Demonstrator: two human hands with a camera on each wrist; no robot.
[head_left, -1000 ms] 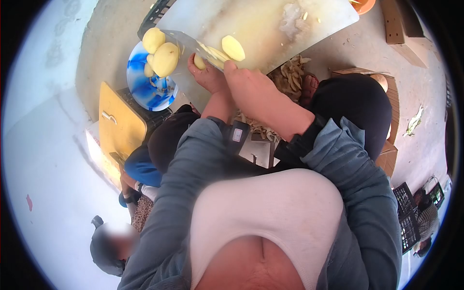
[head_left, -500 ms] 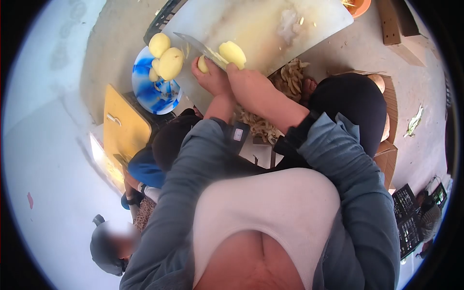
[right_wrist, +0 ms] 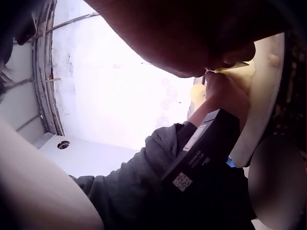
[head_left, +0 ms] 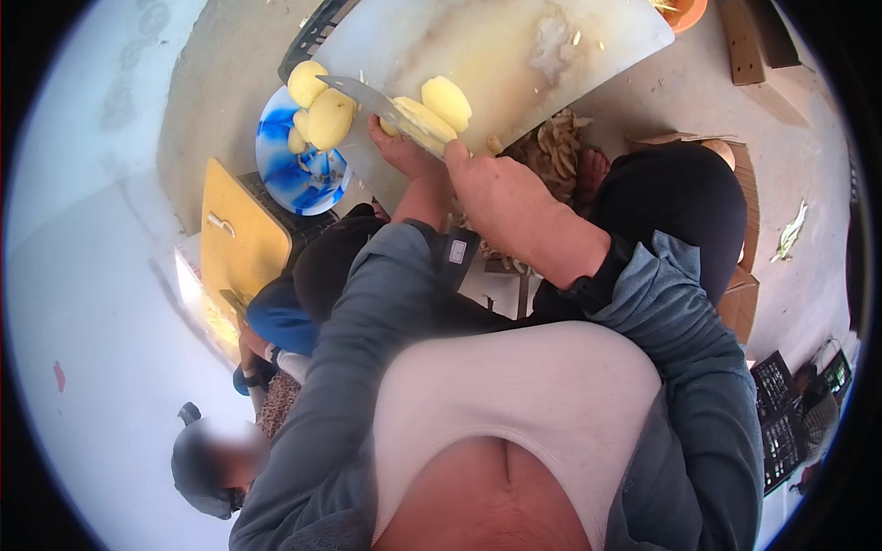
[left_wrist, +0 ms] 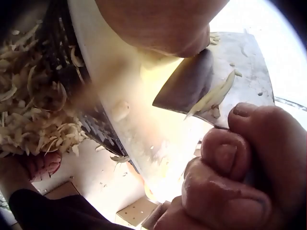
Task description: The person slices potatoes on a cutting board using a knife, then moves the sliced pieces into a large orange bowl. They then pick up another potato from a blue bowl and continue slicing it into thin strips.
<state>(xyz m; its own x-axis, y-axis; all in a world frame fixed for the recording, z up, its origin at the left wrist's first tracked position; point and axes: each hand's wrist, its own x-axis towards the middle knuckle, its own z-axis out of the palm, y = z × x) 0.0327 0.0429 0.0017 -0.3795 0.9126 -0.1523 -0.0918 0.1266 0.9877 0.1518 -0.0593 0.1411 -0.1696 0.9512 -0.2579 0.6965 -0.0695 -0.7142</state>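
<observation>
Slicing a peeled potato (head_left: 424, 119) on the cutting board (head_left: 514, 37).
Right hand (head_left: 501, 188) is gripping the knife (head_left: 367, 95) (blade laid across the potato); left hand (head_left: 404, 151) is pinching the potato steady. The next cut is likely needing those fingers edged back.

knife (head_left: 367, 96) handle hidden in r hand (head_left: 501, 197); potato (head_left: 420, 118) partly under l hand (head_left: 404, 154); board (head_left: 514, 55) cut off top.
</observation>
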